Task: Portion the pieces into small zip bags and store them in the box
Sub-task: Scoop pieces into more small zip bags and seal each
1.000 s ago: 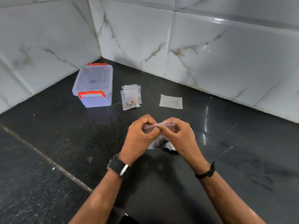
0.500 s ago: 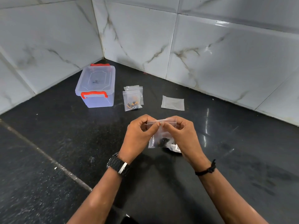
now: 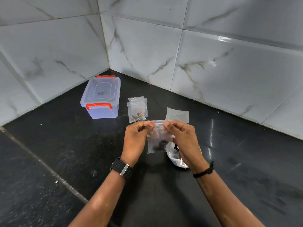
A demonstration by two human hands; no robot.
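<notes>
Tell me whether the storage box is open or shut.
Shut. The clear box has its lid seated flat on top, with the orange latch down over its front edge.

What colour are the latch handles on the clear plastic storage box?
Red-orange, on the clear plastic storage box; the near latch handle shows it best in the head view.

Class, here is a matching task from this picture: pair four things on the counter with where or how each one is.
Things:
1. storage box
2. held zip bag
3. empty bag
4. filled bags

States:
A. pinched at the top by both hands
B. lid on, in the corner
C. flat, alone by the right wall
D. stacked beside the box

Pairs: 1-B, 2-A, 3-C, 4-D
</notes>
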